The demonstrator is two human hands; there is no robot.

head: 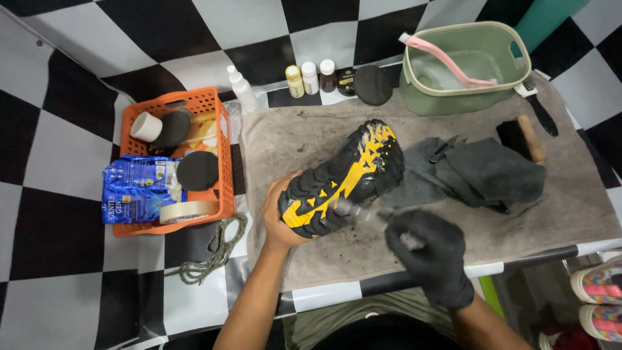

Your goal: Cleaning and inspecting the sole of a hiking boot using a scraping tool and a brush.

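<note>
Black-and-yellow lugged shoe (342, 180) lies sole-up on grey stained towel (291, 136), long axis running heel near-left to toe far-right. Bare left hand (277, 217) clasps heel. Black-gloved right hand (433, 254), just right of heel, closed around small blurred brush (363, 212) touching sole.

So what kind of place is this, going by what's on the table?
Probably a shoe-cleaning workstation. A shoe lies sole-up on a dirty towel, a green tub of soapy water holds a pink brush, and small bottles line the checkered wall.
</note>
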